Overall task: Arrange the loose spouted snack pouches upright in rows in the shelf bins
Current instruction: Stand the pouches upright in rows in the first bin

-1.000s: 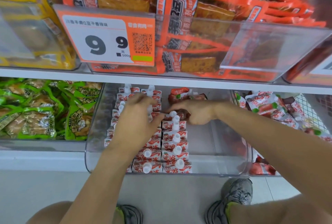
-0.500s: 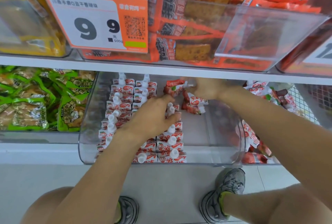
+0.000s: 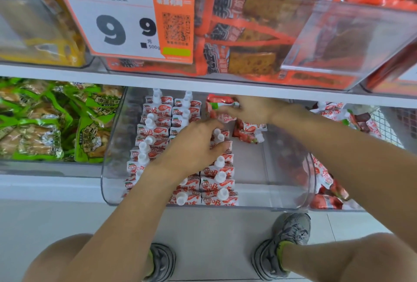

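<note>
Left hand (image 3: 194, 146) lowered into the clear shelf bin (image 3: 291, 200), palm down over the upright spouted pouches (image 3: 216, 182), fingers loosely curled against the white caps of the middle and right rows; whether anything is actually pinched there cannot be told. Right hand (image 3: 250, 110) farther back in the same bin, grip closed round a loose pouch (image 3: 220, 110) held near the rear wall. Three rows of pouches standing caps-up along the bin's left side. More loose pouches (image 3: 249, 132) lying flat behind the bare floor on the bin's right side, open room down to the front wall. Shelf edge (image 3: 203, 83) close above both hands, limiting headroom. Green foil snack packs (image 3: 45, 121) in the bin to the left; a jumble of more spouted pouches (image 3: 327, 191) in the bin to the right, beside a wire mesh. Above, orange packets (image 3: 259, 33) behind a clear front, with a price card (image 3: 126, 22) reading "9 9" and "500g" plus a QR code; smaller print too blurred to read. Grey sneakers (image 3: 288, 241) on the pale floor below.
</note>
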A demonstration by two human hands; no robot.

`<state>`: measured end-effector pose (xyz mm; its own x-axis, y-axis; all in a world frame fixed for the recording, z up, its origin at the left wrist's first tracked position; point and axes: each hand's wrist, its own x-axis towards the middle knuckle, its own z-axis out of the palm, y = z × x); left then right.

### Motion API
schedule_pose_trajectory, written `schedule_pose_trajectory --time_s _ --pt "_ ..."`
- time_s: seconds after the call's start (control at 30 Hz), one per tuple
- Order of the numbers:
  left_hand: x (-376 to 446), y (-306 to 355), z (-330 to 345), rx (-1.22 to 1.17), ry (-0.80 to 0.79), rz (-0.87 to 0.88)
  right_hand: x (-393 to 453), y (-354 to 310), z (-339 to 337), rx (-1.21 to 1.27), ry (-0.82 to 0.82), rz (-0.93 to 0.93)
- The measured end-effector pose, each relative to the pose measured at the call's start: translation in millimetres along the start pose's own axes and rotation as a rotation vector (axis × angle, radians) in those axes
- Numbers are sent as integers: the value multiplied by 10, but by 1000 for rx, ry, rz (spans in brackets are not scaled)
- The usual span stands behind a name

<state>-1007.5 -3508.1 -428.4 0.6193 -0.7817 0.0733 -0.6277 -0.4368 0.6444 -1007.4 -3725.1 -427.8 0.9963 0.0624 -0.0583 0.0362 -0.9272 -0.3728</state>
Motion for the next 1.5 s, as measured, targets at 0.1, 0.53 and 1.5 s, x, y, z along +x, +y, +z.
schedule_pose_trajectory --time_s 0.1,0.53,1.5 --pt "-18 40 -25 1 6 -13 46 -1 -20 196 47 57" --pt "-296 -174 -323 141 211 -163 222 -117 113 189 -192 189" --pt "239 -52 -82 22 -158 -28 -79 -62 -120 381 -523 258"
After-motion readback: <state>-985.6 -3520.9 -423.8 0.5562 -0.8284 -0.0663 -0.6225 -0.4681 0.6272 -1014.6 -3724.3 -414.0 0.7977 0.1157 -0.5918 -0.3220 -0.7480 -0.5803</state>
